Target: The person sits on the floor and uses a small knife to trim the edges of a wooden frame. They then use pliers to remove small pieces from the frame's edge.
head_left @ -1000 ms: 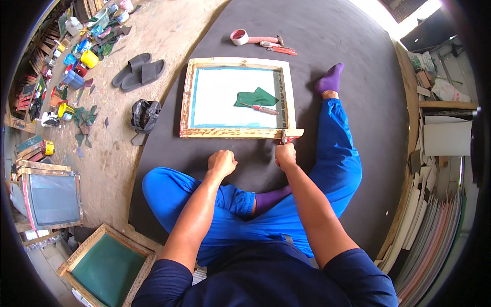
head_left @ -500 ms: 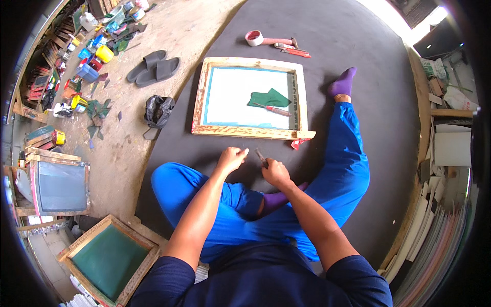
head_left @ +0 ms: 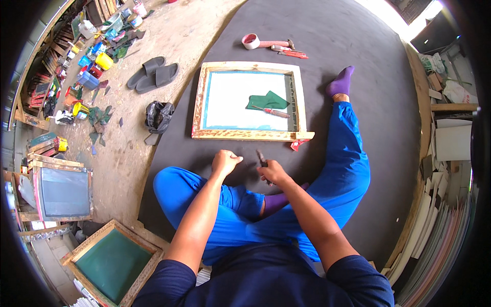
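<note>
My right hand [head_left: 274, 173] is closed round a dark pair of pliers [head_left: 261, 157], its jaws pointing away from me. My left hand [head_left: 225, 162] hovers to its left, thumb and fingers pressed together; anything small between them is too fine to make out. Just beyond both hands, a wooden screen frame [head_left: 245, 135] with pale mesh lies on the dark mat. Inside it rest a green scrap of cloth [head_left: 267, 101] and a slim tool with a red handle [head_left: 276, 112]. A bit of red material [head_left: 296, 145] sticks out at the frame's near right corner.
Behind the frame lie a tape roll [head_left: 250, 41], a hammer [head_left: 279, 44] and a red cutter [head_left: 293, 54]. Grey slides [head_left: 157, 77] and a black bag [head_left: 159, 116] are on the left floor. A green screen frame [head_left: 112, 261] lies at lower left; paint pots [head_left: 104, 61] crowd the far left.
My left hand has drawn a little left, away from the pliers. The pliers now point more upright in my right hand, with their handles showing below it.
</note>
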Motion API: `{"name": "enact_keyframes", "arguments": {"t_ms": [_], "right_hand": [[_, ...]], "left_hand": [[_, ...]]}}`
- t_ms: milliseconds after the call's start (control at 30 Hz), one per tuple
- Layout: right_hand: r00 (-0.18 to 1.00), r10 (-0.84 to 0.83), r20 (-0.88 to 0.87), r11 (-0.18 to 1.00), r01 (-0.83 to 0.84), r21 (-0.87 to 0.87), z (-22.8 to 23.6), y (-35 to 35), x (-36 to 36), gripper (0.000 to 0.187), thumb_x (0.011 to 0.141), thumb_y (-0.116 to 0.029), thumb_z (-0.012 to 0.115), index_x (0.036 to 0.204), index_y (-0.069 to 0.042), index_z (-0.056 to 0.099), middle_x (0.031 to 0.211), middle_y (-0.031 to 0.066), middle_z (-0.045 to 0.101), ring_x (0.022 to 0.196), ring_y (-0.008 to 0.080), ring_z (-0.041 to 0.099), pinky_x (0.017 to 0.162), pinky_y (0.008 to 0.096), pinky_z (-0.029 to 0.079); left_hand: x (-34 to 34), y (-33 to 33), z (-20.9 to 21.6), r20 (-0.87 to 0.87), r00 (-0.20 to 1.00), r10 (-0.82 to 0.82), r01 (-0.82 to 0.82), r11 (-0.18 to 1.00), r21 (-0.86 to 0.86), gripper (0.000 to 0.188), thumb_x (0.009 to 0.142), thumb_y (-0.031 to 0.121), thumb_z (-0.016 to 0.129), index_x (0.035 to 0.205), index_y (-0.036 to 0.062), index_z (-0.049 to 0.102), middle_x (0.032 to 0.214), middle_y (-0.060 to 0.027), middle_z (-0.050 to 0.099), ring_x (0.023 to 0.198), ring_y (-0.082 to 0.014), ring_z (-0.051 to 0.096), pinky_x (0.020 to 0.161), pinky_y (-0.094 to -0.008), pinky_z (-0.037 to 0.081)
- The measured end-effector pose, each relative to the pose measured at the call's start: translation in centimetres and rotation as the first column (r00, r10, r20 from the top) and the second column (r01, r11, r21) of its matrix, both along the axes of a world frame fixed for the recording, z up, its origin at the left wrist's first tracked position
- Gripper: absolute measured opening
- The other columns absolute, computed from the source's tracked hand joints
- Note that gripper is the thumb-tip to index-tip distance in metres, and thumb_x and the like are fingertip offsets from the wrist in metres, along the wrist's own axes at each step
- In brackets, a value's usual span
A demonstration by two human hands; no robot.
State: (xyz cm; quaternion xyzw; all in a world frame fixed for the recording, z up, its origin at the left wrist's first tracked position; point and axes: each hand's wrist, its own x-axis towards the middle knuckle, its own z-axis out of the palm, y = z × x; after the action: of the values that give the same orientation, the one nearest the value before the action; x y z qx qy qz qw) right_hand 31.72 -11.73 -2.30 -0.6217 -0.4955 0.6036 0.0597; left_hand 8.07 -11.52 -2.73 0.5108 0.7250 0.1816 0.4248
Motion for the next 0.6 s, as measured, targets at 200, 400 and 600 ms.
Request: {"name": "enact_keyframes", "arguments": {"t_ms": [200, 400, 600], "right_hand": [[0.963, -0.233, 0.134, 0.970, 0.222, 0.096, 0.3, 2.3, 3.8, 0.042, 0.094, -0.032, 0.068, 0.108, 0.008, 0.067, 0.078, 0.0164, 0.070, 0.068, 0.0280, 0.072, 0.052, 0.0438, 0.056], [0.954, -0.244, 0.171, 0.970, 0.237, 0.063, 2.4, 3.7, 3.7, 0.041, 0.094, -0.032, 0.067, 0.100, 0.009, 0.067, 0.077, 0.0169, 0.069, 0.069, 0.0284, 0.072, 0.053, 0.0448, 0.056], [0.944, -0.197, 0.264, 0.980, 0.192, 0.047, 3.9, 4.4, 3.1, 0.032, 0.091, -0.024, 0.064, 0.092, 0.008, 0.066, 0.075, 0.0158, 0.067, 0.064, 0.0276, 0.070, 0.051, 0.0441, 0.053]], "left_hand": [[1.0, 0.1, 1.5, -0.255, 0.960, -0.116, 0.100, 0.992, -0.077, 0.043, 0.079, 0.053, 0.085, 0.079, 0.0097, 0.080, 0.077, -0.0150, 0.076, 0.076, -0.0334, 0.075, 0.072, -0.0461, 0.057], [0.7, 0.3, 2.0, -0.244, 0.959, -0.142, 0.110, 0.984, -0.139, 0.044, 0.081, 0.055, 0.082, 0.084, 0.0116, 0.081, 0.087, -0.0164, 0.078, 0.086, -0.0369, 0.076, 0.076, -0.0487, 0.059], [0.8, 0.2, 2.1, -0.246, 0.958, -0.146, 0.115, 0.984, -0.136, 0.045, 0.081, 0.056, 0.081, 0.085, 0.0110, 0.081, 0.087, -0.0166, 0.078, 0.086, -0.0369, 0.076, 0.076, -0.0481, 0.059]]}}
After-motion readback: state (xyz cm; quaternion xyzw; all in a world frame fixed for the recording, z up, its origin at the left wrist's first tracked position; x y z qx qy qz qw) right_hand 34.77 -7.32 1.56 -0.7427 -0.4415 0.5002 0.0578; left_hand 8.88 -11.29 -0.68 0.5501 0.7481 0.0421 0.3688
